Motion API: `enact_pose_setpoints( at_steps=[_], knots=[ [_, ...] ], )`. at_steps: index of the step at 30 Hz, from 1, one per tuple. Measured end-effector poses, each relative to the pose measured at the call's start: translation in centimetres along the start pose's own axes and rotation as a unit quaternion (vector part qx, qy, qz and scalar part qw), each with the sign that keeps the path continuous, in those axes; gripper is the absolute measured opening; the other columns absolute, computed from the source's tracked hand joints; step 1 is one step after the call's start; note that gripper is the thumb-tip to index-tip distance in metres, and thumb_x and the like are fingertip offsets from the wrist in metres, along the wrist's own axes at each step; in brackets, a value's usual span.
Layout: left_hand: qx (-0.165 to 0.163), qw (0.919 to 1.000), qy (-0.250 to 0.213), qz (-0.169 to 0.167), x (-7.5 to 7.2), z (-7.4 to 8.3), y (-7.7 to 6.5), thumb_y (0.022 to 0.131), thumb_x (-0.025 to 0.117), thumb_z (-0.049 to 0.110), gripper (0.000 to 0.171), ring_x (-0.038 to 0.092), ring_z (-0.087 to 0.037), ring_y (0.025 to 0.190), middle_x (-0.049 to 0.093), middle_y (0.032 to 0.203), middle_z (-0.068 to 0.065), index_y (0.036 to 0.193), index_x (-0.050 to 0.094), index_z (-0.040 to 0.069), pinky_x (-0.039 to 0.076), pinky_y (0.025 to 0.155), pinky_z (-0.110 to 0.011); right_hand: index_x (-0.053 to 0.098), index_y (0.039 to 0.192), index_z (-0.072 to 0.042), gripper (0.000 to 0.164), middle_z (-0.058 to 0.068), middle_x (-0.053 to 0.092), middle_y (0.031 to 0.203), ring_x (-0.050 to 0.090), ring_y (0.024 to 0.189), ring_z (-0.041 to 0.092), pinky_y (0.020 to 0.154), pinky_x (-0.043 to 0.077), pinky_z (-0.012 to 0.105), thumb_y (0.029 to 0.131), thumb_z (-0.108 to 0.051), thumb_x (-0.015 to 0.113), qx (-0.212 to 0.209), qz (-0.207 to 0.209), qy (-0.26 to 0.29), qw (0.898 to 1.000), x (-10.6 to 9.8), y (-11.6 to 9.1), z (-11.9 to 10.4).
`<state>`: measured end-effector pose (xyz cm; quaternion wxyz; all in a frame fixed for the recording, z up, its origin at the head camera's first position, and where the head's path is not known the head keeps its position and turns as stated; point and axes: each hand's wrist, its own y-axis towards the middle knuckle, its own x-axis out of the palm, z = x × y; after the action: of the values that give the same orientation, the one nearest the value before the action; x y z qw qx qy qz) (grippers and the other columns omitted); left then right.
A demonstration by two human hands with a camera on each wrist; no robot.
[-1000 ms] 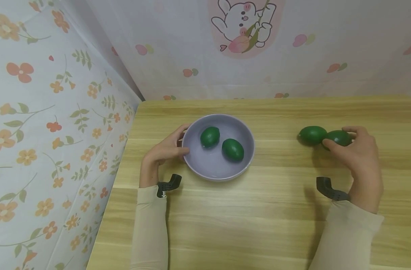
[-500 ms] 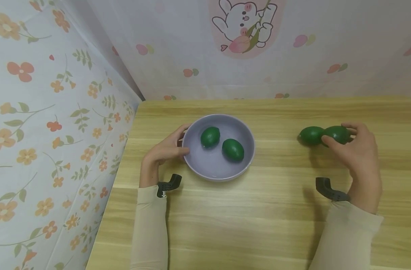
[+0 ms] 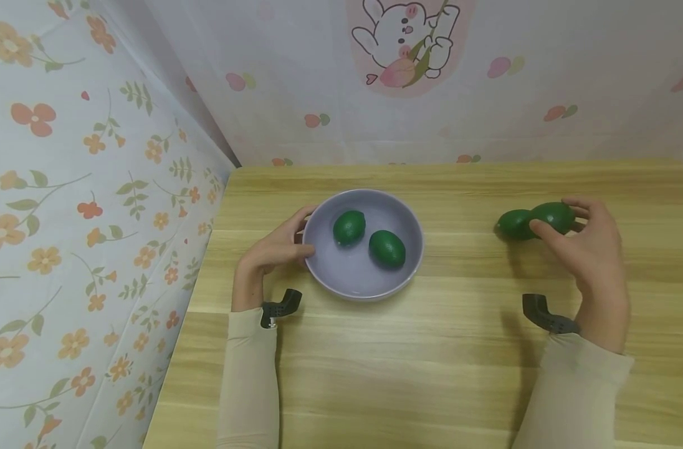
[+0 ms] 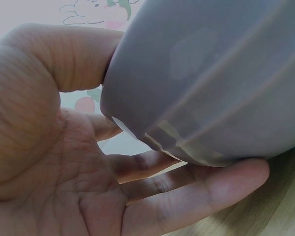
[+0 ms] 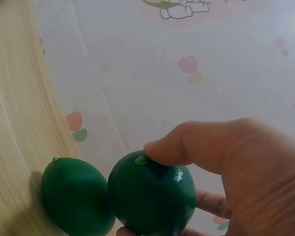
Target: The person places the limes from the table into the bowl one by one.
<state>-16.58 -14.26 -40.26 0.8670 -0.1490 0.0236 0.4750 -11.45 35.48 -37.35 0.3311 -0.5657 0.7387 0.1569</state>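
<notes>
A lavender bowl (image 3: 341, 273) stands left of centre on the table, holding two green limes (image 3: 349, 227). My left hand (image 3: 271, 249) grips its left side, the thumb at the rim; in the left wrist view, fingers (image 4: 231, 189) lie along the underside of the bowl's ridged wall. Over on the right, my right hand (image 3: 596, 255) pinches a lime (image 3: 554, 216) between thumb and fingers. Another lime (image 3: 513, 225) lies on the table just left of the held one and is partly overlapped by it. The right wrist view has the held lime (image 5: 150, 196) side by side with the other.
The wood-grain table (image 3: 386, 374) ends at the back against a white curtain (image 3: 296, 75) printed with a rabbit and fruit. A floral curtain (image 3: 66, 218) runs along the left edge. Dark mounts (image 3: 549, 317) sit on both wrists.
My right hand has raised the pinched lime and shifted slightly left, so it now overlaps the lime beside it more. The left hand and the bowl have stayed put.
</notes>
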Motion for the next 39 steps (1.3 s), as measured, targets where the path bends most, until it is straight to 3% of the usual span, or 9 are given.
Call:
enact_pose_setpoints(
  at_steps=[7,12,15,26,35,39],
  knots=[
    [0.005,1.0000,0.004,0.000,0.0,0.1,0.0,0.081,0.060,-0.009,0.089,0.053,-0.046,0.133,0.040,0.160,-0.019,0.162,0.034,0.018,0.066,0.079,-0.045,0.037,0.162,-0.023,0.077,0.007,0.037,0.159,0.040,0.136,0.037,0.080,0.041,0.016,0.097,-0.044,0.071,-0.006,-0.001,0.025,1.000,0.1,0.2,0.0],
    [0.004,1.0000,0.004,-0.002,0.0,0.1,0.0,0.081,0.060,-0.009,0.090,0.052,-0.046,0.134,0.039,0.160,-0.018,0.162,0.034,0.018,0.066,0.078,-0.046,0.039,0.161,-0.022,0.076,-0.011,0.039,0.151,0.041,0.138,0.029,0.080,0.042,0.007,0.096,-0.039,0.074,-0.030,-0.004,0.042,0.999,0.3,0.3,0.1],
    [0.003,1.0000,0.004,-0.002,0.0,0.1,0.0,0.081,0.060,-0.009,0.090,0.052,-0.046,0.134,0.039,0.161,-0.019,0.162,0.033,0.018,0.066,0.079,-0.046,0.041,0.160,-0.022,0.073,-0.016,0.040,0.147,0.043,0.137,0.023,0.082,0.043,0.003,0.096,-0.036,0.075,-0.044,-0.005,0.056,0.997,0.4,0.3,0.1],
    [-0.004,1.0000,0.001,0.003,0.0,0.1,-0.1,0.081,0.060,-0.011,0.091,0.054,-0.047,0.132,0.040,0.160,-0.020,0.163,0.032,0.020,0.066,0.079,-0.048,0.041,0.158,-0.020,0.071,-0.024,0.039,0.136,0.045,0.134,0.015,0.086,0.043,0.002,0.097,-0.029,0.075,-0.066,-0.011,0.086,0.994,0.8,0.3,-0.5],
    [-0.004,1.0000,0.006,0.003,0.0,0.2,-0.2,0.081,0.059,-0.011,0.090,0.054,-0.047,0.133,0.040,0.160,-0.020,0.162,0.033,0.019,0.066,0.080,-0.047,0.041,0.158,-0.021,0.070,-0.017,0.038,0.144,0.045,0.135,0.022,0.084,0.045,0.002,0.098,-0.029,0.074,-0.071,-0.022,0.080,0.994,0.9,0.2,-0.8],
    [-0.003,1.0000,0.005,0.003,0.0,0.2,-0.1,0.081,0.059,-0.009,0.090,0.053,-0.046,0.134,0.039,0.161,-0.019,0.162,0.033,0.019,0.066,0.080,-0.047,0.041,0.158,-0.023,0.069,-0.017,0.038,0.144,0.047,0.132,0.019,0.084,0.045,0.002,0.098,-0.029,0.074,-0.073,-0.023,0.081,0.994,0.9,0.1,-0.9]
  ],
)
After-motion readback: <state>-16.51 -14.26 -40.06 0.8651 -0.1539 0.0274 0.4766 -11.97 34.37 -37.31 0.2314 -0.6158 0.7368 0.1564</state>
